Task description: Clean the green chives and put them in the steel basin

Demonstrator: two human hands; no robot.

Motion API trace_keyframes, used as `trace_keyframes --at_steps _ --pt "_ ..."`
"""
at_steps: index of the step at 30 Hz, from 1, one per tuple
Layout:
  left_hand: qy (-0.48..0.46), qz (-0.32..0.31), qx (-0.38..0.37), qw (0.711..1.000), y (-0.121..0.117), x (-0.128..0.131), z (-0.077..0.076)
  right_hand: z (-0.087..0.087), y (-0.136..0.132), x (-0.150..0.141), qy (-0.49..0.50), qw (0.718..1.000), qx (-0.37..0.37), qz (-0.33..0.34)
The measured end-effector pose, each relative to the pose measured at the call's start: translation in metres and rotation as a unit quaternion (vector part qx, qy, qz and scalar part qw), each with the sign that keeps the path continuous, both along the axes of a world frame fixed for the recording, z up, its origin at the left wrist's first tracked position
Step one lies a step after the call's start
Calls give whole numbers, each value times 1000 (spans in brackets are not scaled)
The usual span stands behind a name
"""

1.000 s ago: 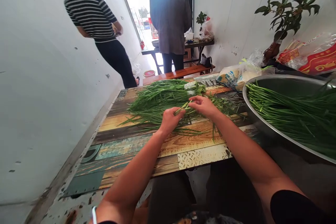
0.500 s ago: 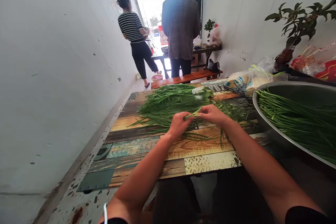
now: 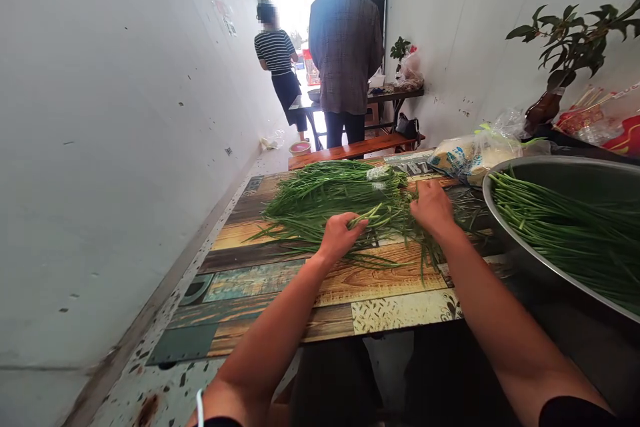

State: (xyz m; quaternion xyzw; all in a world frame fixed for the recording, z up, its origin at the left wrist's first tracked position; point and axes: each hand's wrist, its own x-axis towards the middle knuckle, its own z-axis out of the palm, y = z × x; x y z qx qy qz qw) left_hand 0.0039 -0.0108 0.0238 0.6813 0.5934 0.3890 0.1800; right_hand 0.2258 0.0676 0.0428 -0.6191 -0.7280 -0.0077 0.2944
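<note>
My left hand (image 3: 340,235) is closed around the stalks of a few garlic chives (image 3: 376,215), whose pale ends point right. Over the loose trimmings (image 3: 427,250) to its right is my right hand (image 3: 433,207), fingers pinched together; whatever is between them is hidden. Just behind the left hand lies a large bundle of garlic chives (image 3: 315,193) with a whitish band (image 3: 377,173) around its right end. A big metal bowl (image 3: 530,250) at the right contains many long green chives (image 3: 560,227).
Plastic bags (image 3: 465,155) sit at the table's back right, near a potted plant (image 3: 560,57). Beyond the patterned table (image 3: 260,280) are a wooden bench (image 3: 345,150), a person in a checked jacket (image 3: 345,47) and a person in a striped top (image 3: 276,50). A white wall (image 3: 125,113) runs along the left.
My right hand has moved away from my left, rightward to the trimmings. The left hand stays in place with its chives. The person in the striped top has walked farther off toward the doorway.
</note>
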Motion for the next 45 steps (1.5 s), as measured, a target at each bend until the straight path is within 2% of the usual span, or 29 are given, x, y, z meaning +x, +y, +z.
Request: trace_keyframes --at_steps 1,3,5,7,11,14,18,23,25,26,28,34,38,40,42,45 --pt "5 -3 -1 1000 0 1 0 0 -2 -2 11 998 38 44" --pt "14 -11 -3 1000 -1 1 0 -1 -8 -10 36 977 73 199" --pt "19 -18 -3 1000 0 1 0 -2 -13 -18 31 933 54 353" --pt "20 -23 3 1000 0 1 -1 -3 -15 -25 4 907 11 421" --pt "21 -22 26 999 2 0 -4 -3 -16 -27 0 915 -87 394" --pt "9 -28 34 999 3 -1 -5 -1 -18 -26 99 906 -176 372" --pt "-11 -28 37 999 4 -2 -4 0 -24 -33 309 848 -277 330" --pt "-14 0 72 997 2 -1 -3 -2 -29 -49 487 770 -314 268" --pt "0 -5 91 996 2 -1 -4 -2 -29 -51 523 754 -310 250" --pt "10 -8 98 995 2 -1 -5 -2 -28 -50 529 755 -301 242" --pt "27 -13 106 994 2 -1 -7 -1 -24 -47 519 780 -271 221" --pt "32 -17 116 993 3 -1 -10 0 -7 -25 435 884 -128 116" --pt "29 -15 106 994 2 0 -10 -1 1 -9 315 949 -20 19" --pt "28 -12 101 994 2 1 -9 -2 3 -5 227 974 9 15" --pt "28 -12 98 995 1 1 -9 -2 4 -3 165 985 35 33" --pt "29 -13 97 995 0 1 -8 -1 -1 -9 179 979 43 86"
